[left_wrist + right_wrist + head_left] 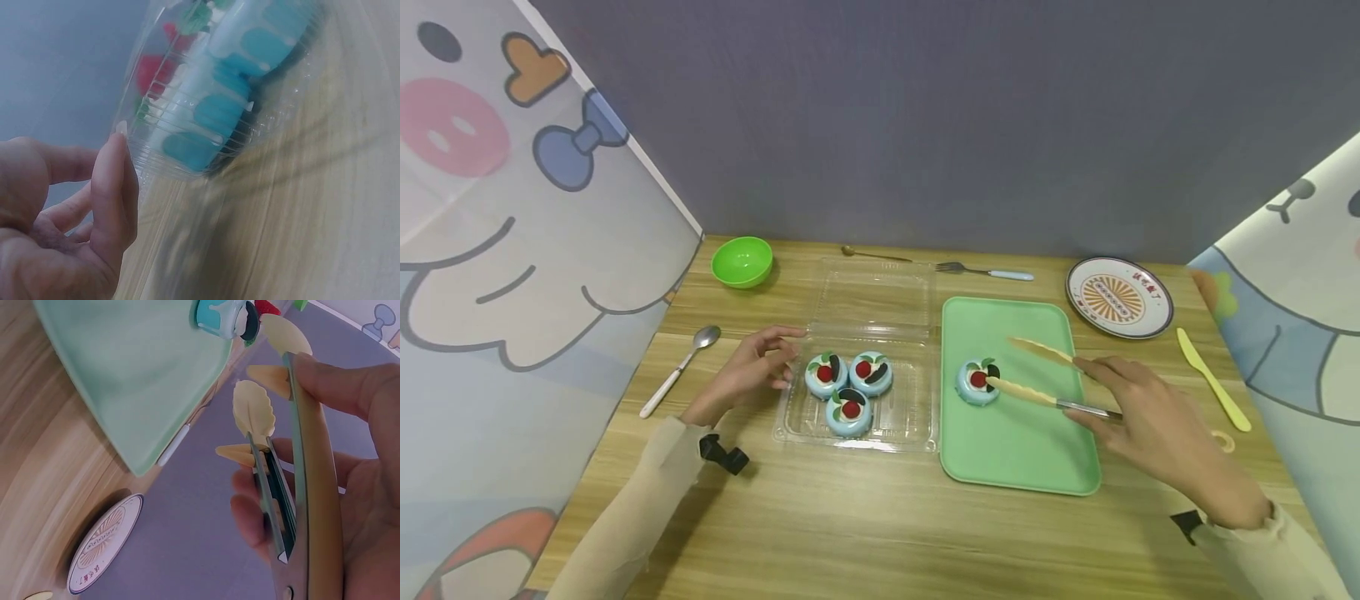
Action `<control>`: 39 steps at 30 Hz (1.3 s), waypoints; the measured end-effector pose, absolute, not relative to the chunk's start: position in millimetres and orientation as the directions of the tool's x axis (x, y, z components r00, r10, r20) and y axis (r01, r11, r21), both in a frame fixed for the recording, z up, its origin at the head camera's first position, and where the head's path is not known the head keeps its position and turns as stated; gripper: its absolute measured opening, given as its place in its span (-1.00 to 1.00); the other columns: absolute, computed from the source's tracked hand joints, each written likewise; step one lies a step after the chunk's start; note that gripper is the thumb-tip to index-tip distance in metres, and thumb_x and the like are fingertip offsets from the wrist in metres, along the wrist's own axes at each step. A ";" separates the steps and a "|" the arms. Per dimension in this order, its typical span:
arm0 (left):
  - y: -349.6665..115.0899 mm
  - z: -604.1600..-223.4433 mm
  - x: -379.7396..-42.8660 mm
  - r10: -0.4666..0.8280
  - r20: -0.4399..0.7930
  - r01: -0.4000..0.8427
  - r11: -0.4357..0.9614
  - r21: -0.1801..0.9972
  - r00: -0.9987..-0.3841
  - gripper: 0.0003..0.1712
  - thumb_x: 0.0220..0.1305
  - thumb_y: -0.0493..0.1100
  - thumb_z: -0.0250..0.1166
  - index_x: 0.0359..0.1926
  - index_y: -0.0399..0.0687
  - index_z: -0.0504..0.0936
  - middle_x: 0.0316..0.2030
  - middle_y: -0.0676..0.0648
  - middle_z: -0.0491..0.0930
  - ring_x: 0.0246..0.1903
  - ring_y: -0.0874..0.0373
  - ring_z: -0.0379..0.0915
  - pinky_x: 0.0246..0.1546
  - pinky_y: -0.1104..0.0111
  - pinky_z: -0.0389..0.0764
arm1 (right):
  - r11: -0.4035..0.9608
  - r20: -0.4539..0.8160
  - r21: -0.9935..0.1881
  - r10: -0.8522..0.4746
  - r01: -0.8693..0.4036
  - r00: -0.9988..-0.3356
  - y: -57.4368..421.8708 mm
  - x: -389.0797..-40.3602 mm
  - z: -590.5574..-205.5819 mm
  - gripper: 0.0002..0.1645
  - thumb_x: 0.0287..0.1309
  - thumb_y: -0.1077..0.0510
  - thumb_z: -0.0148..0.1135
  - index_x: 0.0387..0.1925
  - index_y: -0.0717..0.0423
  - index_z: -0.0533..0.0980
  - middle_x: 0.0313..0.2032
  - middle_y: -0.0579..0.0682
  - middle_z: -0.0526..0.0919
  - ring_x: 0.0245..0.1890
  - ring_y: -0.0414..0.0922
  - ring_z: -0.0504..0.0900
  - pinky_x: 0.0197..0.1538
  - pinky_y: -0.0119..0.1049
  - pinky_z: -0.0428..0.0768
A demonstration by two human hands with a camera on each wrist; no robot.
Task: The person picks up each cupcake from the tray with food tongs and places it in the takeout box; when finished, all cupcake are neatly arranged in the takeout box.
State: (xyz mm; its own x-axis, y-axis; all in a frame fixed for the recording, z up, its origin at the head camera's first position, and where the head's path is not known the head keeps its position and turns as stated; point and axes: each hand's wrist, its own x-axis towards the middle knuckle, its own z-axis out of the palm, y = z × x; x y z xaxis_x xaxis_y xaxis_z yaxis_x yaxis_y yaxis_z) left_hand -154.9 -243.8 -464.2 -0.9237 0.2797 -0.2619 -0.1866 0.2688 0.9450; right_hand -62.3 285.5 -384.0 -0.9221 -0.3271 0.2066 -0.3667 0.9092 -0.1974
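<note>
My right hand (1150, 417) holds food tongs (319, 487) with pale leaf-shaped tips, spread apart. One tip lies at the topping of a blue toy cupcake (976, 385), which sits on the green tray (1022, 442). Whether that tip touches the cupcake is unclear. To the left, three similar cupcakes (850, 414) stand in a clear plastic box (906, 417) with its lid folded back. My left hand (756, 367) is at the box's left side, its relaxed fingers touching the rim. In the left wrist view, a fingertip (119, 147) meets the clear wall.
A green bowl (742, 262) and a spoon (679, 372) are on the left. Behind the box and tray lie a thin long-handled spoon (880, 254) and a fork (985, 272). A patterned plate (1118, 297) and a yellow knife (1213, 379) are on the right. A grey wall rises behind.
</note>
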 end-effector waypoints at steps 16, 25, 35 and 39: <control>-245.2 -465.9 -153.6 0.282 -0.253 -0.177 0.268 0.947 -0.925 -0.55 0.46 -0.13 0.14 0.32 -0.03 0.40 -0.13 -0.28 0.46 -0.47 0.19 0.56 -0.46 0.40 0.77 | 0.893 0.171 -0.175 -0.387 -0.415 -0.906 275.5 -63.5 -402.9 -0.22 -0.03 -0.25 0.47 0.19 0.00 0.52 0.01 0.03 0.64 -0.17 0.07 0.69 -0.56 -0.14 0.61; -243.6 -464.6 -153.4 0.284 -0.242 -0.171 0.253 0.952 -0.928 -0.56 0.46 -0.15 0.13 0.31 -0.05 0.40 -0.15 -0.28 0.45 -0.49 0.20 0.55 -0.48 0.42 0.76 | 0.891 0.155 -0.156 -0.404 -0.426 -0.902 266.7 -67.4 -409.6 -0.22 -0.06 -0.24 0.49 0.19 -0.04 0.52 -0.05 -0.05 0.66 -0.20 -0.01 0.70 -0.60 -0.25 0.54; -243.6 -469.1 -154.5 0.287 -0.246 -0.177 0.248 0.953 -0.926 -0.54 0.45 -0.15 0.15 0.32 -0.05 0.40 -0.16 -0.22 0.47 -0.48 0.20 0.55 -0.47 0.40 0.77 | 0.889 0.149 -0.166 -0.405 -0.426 -0.902 263.7 -69.8 -414.6 -0.23 -0.06 -0.21 0.50 0.18 -0.03 0.52 -0.03 -0.01 0.66 -0.11 0.06 0.70 -0.61 -0.21 0.58; -243.8 -467.3 -154.3 0.282 -0.243 -0.176 0.244 0.954 -0.928 -0.55 0.45 -0.16 0.15 0.31 -0.04 0.41 -0.14 -0.21 0.48 -0.48 0.19 0.55 -0.47 0.41 0.77 | 0.891 0.144 -0.167 -0.402 -0.422 -0.904 264.8 -70.3 -414.4 -0.23 -0.06 -0.20 0.50 0.19 -0.02 0.52 -0.02 0.00 0.66 -0.11 0.07 0.70 -0.60 -0.18 0.59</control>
State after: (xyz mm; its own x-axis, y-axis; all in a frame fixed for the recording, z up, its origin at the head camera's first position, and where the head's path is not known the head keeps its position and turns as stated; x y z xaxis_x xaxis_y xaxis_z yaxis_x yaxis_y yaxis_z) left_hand -154.3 -243.8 -467.3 -0.9282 0.2819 -0.2429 -0.1755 0.2440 0.9538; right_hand -70.3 264.8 -414.4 -0.9045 -0.4016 0.1437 -0.4221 0.8910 -0.1670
